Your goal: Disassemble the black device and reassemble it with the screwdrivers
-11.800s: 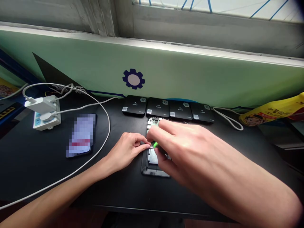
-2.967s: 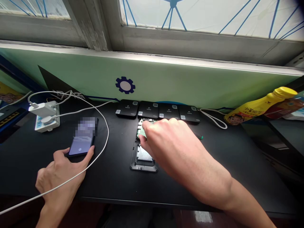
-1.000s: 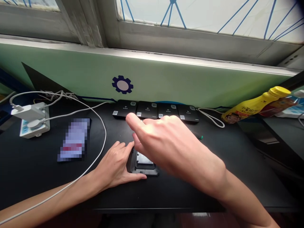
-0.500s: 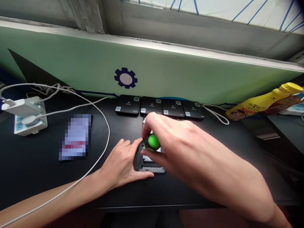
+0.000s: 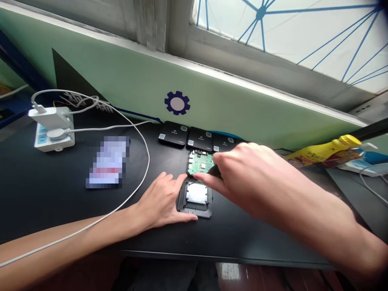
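A black plastic case half [image 5: 196,211] with a silver plate [image 5: 197,192] in it lies on the dark table. My left hand [image 5: 160,199] holds its left side between thumb and fingers. Just behind the case is a green circuit board [image 5: 202,162], partly covered by my right hand. My right hand [image 5: 239,171] is closed around a dark screwdriver [image 5: 214,171], whose thin shaft points down to the left, over the gap between case and board. Most of the handle is hidden by the hand.
Several black boxes [image 5: 172,134] stand in a row along the green partition [image 5: 130,85]. At left are a phone [image 5: 107,162] and a white power strip [image 5: 54,137]; a white cable [image 5: 147,161] crosses over my left forearm. A yellow bottle [image 5: 324,152] lies at right.
My right hand has tilted the screwdriver and drawn back to the right, uncovering the silver plate and circuit board. The view has turned. My left hand keeps its hold on the case.
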Motion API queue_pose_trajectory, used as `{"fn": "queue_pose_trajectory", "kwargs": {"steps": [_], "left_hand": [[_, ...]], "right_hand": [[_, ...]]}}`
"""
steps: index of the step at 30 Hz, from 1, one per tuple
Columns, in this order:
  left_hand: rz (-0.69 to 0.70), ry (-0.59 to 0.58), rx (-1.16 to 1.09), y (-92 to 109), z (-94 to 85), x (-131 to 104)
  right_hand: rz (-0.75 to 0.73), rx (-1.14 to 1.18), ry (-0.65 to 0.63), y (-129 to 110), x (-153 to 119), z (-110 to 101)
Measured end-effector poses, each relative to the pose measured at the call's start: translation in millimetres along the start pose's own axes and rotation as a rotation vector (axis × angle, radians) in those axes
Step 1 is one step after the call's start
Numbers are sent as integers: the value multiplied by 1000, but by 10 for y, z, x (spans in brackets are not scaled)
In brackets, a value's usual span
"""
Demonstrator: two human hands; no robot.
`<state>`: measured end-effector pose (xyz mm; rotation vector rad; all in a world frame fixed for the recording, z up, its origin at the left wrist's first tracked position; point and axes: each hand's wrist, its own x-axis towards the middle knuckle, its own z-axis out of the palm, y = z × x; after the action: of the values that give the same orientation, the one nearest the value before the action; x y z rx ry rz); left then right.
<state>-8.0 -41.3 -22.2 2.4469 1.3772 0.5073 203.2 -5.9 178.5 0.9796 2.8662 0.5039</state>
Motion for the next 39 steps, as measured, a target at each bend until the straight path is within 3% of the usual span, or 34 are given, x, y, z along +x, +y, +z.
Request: {"fn": "queue_pose_trajectory", "kwargs": {"steps": [7,13,19,25,30,35,39], "left_hand": [[-32,8,32,13,-37,25],[-54,-17,28,16,-32,22],[-58,-21,26,20,-39,25],[-36,-20,31,18,-37,26],[-43,-15,33,16,-42,26],[-20,3,26,-7,-15,15],[-23,27,28,-17,-3,12]], "right_hand": [[-205,207,-31,335,12,16],[4,228,-235,229,216,-45],[-161,501,-245,311,288,-19],[12,458,-316,287,288,-93],[-158,532,-276,276,306,-77],[7,375,-322,299,320,-60],[-68,489,-311,303,342,-86]]}}
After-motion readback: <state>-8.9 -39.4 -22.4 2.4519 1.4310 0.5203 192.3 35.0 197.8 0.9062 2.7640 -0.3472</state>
